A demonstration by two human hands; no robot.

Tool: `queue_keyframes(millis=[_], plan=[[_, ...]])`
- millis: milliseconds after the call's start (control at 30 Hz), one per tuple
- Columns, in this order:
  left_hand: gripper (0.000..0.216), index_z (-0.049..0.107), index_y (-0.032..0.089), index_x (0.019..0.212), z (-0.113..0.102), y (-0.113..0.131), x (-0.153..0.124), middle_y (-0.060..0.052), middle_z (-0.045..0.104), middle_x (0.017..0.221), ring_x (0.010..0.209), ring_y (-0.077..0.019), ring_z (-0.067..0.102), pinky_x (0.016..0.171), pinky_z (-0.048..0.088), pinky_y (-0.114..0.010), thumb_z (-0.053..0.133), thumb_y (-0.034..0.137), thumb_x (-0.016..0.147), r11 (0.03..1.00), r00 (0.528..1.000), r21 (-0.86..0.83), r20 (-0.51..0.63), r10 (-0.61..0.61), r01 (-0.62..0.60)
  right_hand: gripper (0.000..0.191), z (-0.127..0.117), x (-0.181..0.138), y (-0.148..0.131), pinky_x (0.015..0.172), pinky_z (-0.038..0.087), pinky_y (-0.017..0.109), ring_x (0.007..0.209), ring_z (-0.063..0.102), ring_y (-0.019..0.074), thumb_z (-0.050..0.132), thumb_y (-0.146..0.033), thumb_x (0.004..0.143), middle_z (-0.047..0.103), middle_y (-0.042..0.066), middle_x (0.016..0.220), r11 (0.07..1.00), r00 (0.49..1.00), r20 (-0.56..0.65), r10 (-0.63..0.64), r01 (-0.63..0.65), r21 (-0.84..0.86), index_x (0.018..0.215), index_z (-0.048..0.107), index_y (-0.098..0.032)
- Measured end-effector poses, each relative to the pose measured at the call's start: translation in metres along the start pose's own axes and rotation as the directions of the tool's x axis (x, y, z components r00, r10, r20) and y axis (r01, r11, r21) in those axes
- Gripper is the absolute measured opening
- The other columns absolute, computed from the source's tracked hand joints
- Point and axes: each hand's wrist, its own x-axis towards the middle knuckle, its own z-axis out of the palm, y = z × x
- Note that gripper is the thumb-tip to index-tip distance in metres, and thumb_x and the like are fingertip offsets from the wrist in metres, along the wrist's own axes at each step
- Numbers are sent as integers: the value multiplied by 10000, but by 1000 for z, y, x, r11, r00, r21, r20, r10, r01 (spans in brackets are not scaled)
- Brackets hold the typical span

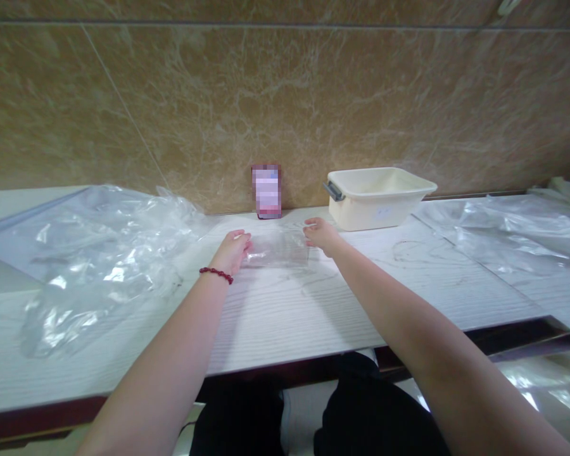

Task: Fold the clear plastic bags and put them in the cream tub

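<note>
A small clear plastic bag [278, 249] lies flat on the white wood-grain table [285, 316], far out in front of me. My left hand [232, 249], with a red bead bracelet at the wrist, pinches the bag's left edge with curled fingers. My right hand [320, 233] grips the bag's right upper corner, fingers bent. Both arms are stretched forward over the table.
A big heap of crumpled clear plastic bags [99, 253] covers the table's left side. More clear plastic [513, 234] lies at the right. A cream plastic tub [377, 196] with a grey handle stands by the brown marble wall. A small blurred-out box [266, 191] leans against the wall.
</note>
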Motion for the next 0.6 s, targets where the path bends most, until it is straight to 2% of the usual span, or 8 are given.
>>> queue_keyframes(millis=[133, 233, 367, 500, 600], plan=[[356, 425, 148, 1014, 0, -7, 3, -39, 519, 810, 635, -89, 511, 566, 400, -197, 529, 124, 674, 991, 998, 119, 29, 62, -65, 289, 3, 4, 5, 521, 436, 189, 527, 525, 57, 482, -196, 691, 563, 22, 827, 999, 1000, 19, -2, 1, 32, 980, 479, -178], [421, 420, 157, 1041, 0, -15, 6, -63, 513, 914, 706, -91, 520, 583, 411, -189, 547, 85, 646, 959, 983, 220, 75, 166, -179, 320, 3, 4, 7, 510, 423, 172, 515, 520, 50, 493, -196, 689, 572, 19, 817, 999, 998, 51, -34, 34, 16, 1006, 467, -175], [465, 421, 178, 1064, -1, -25, 14, -74, 500, 968, 813, -104, 528, 635, 431, -194, 546, 54, 634, 915, 952, 269, 145, 270, -300, 342, 3, 2, 8, 505, 403, 163, 541, 525, 59, 521, -170, 653, 586, 10, 825, 985, 990, 64, -122, 129, -118, 994, 502, -197], [374, 474, 183, 1009, -2, -27, 19, -63, 519, 938, 835, -115, 537, 648, 436, -199, 542, 93, 653, 888, 940, 311, 157, 304, -339, 316, 2, 0, 6, 582, 405, 162, 670, 545, 82, 528, -114, 613, 603, 3, 824, 943, 974, 78, -212, 224, -244, 912, 580, -199], [379, 467, 180, 1017, -3, -24, 20, -62, 520, 932, 846, -120, 541, 678, 437, -216, 547, 109, 653, 876, 931, 318, 149, 332, -364, 293, 2, -3, 3, 617, 407, 175, 693, 549, 95, 510, -113, 624, 622, 9, 805, 923, 971, 84, -222, 237, -302, 888, 613, -186]])
